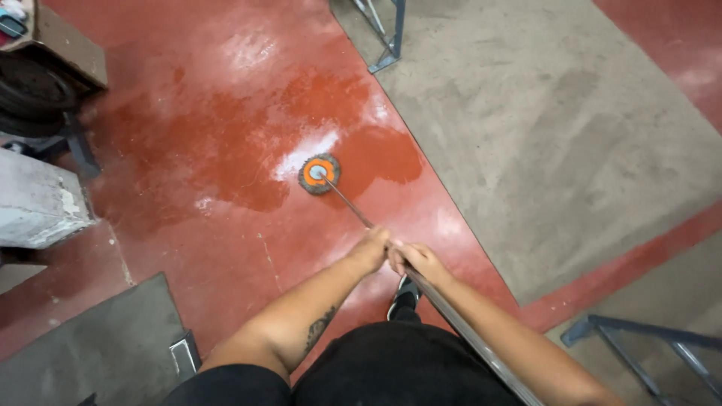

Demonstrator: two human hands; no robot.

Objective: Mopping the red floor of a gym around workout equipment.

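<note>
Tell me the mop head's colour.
Orange centre with a grey fringe, on the mop head; head view.

A metal mop handle [421, 282] is gripped by the left hand [370, 249] and the right hand [419, 261], set close together. Its round orange-and-grey mop head [319, 174] is pressed on the wet red floor [218, 150].

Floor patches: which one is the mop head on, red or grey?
The red painted floor. The mop head sits on its wet, darker patch; the grey floor area lies to the right, dry, untouched by the mop.
</note>
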